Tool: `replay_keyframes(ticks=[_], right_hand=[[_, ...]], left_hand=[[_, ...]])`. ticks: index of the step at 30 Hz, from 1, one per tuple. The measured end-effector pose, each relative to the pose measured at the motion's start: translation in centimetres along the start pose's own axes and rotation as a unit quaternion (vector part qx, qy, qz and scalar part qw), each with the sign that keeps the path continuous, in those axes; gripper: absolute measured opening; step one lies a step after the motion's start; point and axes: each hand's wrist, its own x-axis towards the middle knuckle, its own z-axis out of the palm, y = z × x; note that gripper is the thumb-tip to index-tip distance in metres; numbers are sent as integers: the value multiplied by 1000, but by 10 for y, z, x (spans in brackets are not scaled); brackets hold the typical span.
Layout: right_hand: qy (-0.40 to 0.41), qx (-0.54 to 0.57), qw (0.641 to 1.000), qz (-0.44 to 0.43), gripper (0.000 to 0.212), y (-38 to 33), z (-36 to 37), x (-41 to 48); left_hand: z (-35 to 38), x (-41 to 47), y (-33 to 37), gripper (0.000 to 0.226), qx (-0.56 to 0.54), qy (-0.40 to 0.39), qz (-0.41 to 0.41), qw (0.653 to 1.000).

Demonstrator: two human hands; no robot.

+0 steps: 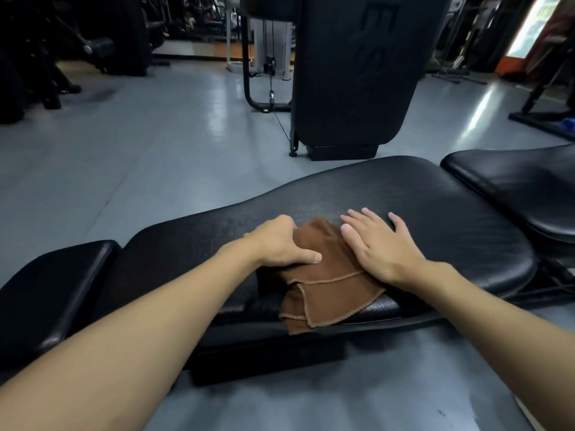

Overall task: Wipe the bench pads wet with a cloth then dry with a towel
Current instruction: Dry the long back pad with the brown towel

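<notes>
Head view, looking down at two bare arms over a black bench [404, 194] in a gym.

Left hand [284, 244]: fingers curled, thumb pressed down, pinching a fold of the brown cloth [323, 284]. Right hand [379, 244]: flat and spread out, palm down, resting on the right side of the cloth and partly on the big middle pad.

Brown cloth: folded in layers, lying on the near part of the big pad, between the two hands. Loose corners hanging over the near edge of the pad, toward the person.

Step in hand: most likely a wiping step on the big pad. Wet cloth or dry towel? Cannot tell, though a dull, speckled patch just past the fingers looks damp. No second cloth in sight.

Next move, as a guess: press down and slide the cloth along the pad, then reach the small pad [53, 293] on the left and the other pad [513, 188] at far right.

Long side of the bench: running left to right, rising toward the right. Long side of the cloth: running from the hands back toward the person, across the bench.
</notes>
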Motion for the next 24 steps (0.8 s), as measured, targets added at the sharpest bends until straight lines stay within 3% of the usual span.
replay_keyframes(ticks=[3,9,11,13,15,19,22,24], right_hand=[[25,63,998,-7,55,2,0,-2],[32,50,998,-12,58,5,4,1],[38,48,998,-13,58,5,4,2],[45,50,998,-13,57,6,5,3],[47,51,998,-13,57,6,6,4],[39,13,999,-8,59,4,5,3],[54,-58,997,-6,59,-10,6,12],[70,-79,994,-21,57,-24,6,26]], left_hand=[[-8,4,1,52,-28,77,27,996],[-65,-23,22,23,81,333,143,928],[-71,-34,29,27,162,307,147,926],[-67,-41,29,30,225,159,131,952],[-57,-44,23,36,204,21,101,973],[-18,-35,1,54,156,102,9,982],[20,-28,-11,70,133,49,-68,988],[34,-26,-18,71,125,74,-67,987]])
